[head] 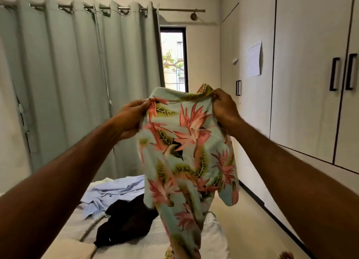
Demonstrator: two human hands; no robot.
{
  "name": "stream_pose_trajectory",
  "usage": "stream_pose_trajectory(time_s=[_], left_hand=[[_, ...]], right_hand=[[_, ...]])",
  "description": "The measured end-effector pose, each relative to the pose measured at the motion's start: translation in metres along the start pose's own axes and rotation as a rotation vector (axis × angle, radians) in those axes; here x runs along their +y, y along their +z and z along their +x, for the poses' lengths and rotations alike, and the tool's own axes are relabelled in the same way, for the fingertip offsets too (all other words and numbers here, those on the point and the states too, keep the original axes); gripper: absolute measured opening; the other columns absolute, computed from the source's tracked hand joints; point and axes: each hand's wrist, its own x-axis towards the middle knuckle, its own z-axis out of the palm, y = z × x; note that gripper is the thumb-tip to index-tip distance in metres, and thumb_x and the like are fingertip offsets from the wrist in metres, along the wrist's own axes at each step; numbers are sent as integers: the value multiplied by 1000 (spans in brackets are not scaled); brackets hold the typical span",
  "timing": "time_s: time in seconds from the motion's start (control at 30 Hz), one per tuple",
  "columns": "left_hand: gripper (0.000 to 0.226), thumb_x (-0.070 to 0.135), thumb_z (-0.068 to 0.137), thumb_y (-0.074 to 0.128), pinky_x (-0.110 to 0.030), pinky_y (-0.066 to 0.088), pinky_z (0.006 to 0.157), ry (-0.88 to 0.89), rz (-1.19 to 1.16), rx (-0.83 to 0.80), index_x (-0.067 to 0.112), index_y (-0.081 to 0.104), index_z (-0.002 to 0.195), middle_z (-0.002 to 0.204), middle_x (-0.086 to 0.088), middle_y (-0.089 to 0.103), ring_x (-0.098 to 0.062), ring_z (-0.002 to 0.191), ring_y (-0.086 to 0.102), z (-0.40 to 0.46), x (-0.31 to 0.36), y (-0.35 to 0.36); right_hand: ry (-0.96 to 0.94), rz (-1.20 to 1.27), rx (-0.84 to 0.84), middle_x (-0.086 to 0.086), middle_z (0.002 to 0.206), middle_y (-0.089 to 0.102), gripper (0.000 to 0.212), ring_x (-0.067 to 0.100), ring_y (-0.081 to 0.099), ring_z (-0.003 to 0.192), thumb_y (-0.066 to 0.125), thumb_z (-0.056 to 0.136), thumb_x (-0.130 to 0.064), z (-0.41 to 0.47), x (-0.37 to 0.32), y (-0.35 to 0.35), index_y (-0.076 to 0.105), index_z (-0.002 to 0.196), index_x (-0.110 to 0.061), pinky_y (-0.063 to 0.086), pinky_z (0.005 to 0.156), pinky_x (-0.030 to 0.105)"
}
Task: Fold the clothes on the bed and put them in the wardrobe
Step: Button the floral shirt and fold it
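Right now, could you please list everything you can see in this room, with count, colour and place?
floral shirt: one, mint with pink and olive print, held up over the bed
black garment: one, black, crumpled on the bed
lilac shirt: one, pale lilac, behind the black garment
bed: one, white cover, below
curtains: pale green, left, drawn
window: one, dark frame, centre
wardrobe: white doors, black handles, right, closed
paper: one, white, on a wardrobe door
left hand: grip on the floral shirt's top edge
right hand: grip on the floral shirt's top edge
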Motion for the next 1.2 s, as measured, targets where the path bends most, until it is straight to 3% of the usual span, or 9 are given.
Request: stream_pose_trajectory(time_s=[0.07,0.23,0.4,0.5,0.67,0.77,1.0,1.13,1.2], left_hand=[[43,25,96,60,-40,63,78,92,58,-8,0,55,130,106,-15,70,-26,91,72,7,17,-6],[26,19,82,75,-38,56,76,216,654,13,5,72,103,99,-16,72,-26,85,68,15,63,-39],[18,16,101,56,-27,56,60,144,640,72,7,71,99,93,-20,72,-15,69,67,7,58,-38],[28,26,107,45,-32,61,65,204,355,89,9,67,110,91,-9,73,-20,76,71,0,46,-19],[26,31,95,64,-33,53,64,278,583,131,6,71,97,84,-9,66,-21,72,60,-10,62,-24],[22,21,103,54,-25,53,58,282,601,120,9,67,89,73,2,68,-11,66,63,-20,76,-40],[32,41,100,59,-31,50,63,498,711,450,13,66,86,76,-5,67,-12,66,60,-12,81,-41],[56,55,84,72,-22,43,45,260,724,233,0,69,91,73,-8,58,-12,54,53,-23,95,-62],[44,39,88,70,-20,43,41,188,702,143,-4,68,94,73,-11,57,-11,50,53,-28,98,-67]], right_hand=[[41,146,-162,15,102,71,20,36,71,93,62,98,-33,3,-12,-9,64,95,-14,60,82,52],[21,56,-585,11,91,73,16,24,73,87,72,89,-15,24,-32,-53,70,100,-3,61,73,33],[-116,-419,-261,9,80,68,15,26,66,79,68,93,-17,33,-28,-31,75,84,-8,47,57,30],[-66,-374,82,8,89,68,22,31,65,88,57,99,-24,25,-23,-9,70,89,-10,39,65,33],[-13,-313,367,18,105,67,37,32,58,97,48,104,-42,19,-26,-8,65,98,-9,32,71,31],[-184,-366,272,12,80,61,47,29,56,83,48,102,-51,17,-28,-32,62,81,-12,29,57,30],[-404,-676,139,6,82,53,39,27,56,76,41,107,-41,19,-44,-47,59,110,-7,44,67,36],[-414,-487,-123,2,71,62,41,21,61,70,57,98,-51,38,-47,-79,63,74,-17,45,61,33],[-411,-527,-206,3,62,59,44,17,56,60,66,93,-50,38,-48,-85,63,65,-16,38,56,30]])
